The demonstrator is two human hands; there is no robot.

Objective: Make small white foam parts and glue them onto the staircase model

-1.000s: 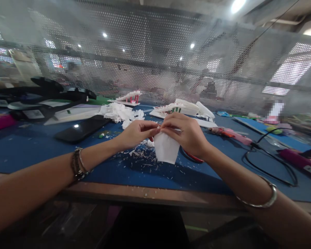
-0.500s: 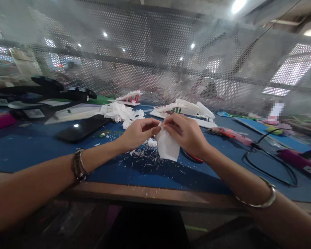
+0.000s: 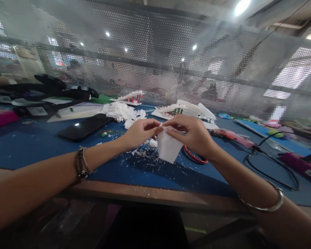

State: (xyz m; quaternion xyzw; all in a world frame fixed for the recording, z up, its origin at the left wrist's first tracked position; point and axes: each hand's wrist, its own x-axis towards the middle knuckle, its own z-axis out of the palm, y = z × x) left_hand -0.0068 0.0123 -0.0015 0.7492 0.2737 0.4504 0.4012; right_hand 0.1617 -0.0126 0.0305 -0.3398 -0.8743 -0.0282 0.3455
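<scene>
Between my two hands hangs a piece of white paper (image 3: 169, 147), its lower edge hanging free above the table. My left hand (image 3: 141, 133) pinches its upper left corner between thumb and fingers. My right hand (image 3: 193, 131) grips the top edge close beside, fingertips nearly touching the left ones. Just what lies between the fingertips is hidden. Small white scraps (image 3: 145, 155) are scattered on the blue table under the paper. A red loop-shaped handle (image 3: 195, 157) lies partly beneath my right hand.
Behind my hands are crumpled white paper (image 3: 120, 111) and white models with green posts (image 3: 181, 108) and red posts (image 3: 132, 97). A black phone (image 3: 85, 128) lies left. At right sit a pink glue gun (image 3: 238, 138), its black cord (image 3: 272, 180) and a magenta device (image 3: 300, 166).
The paper has turned a little, its lower edge now slanting, and my right fingers have shifted along its top. More of the red handle shows. The view has moved slightly.
</scene>
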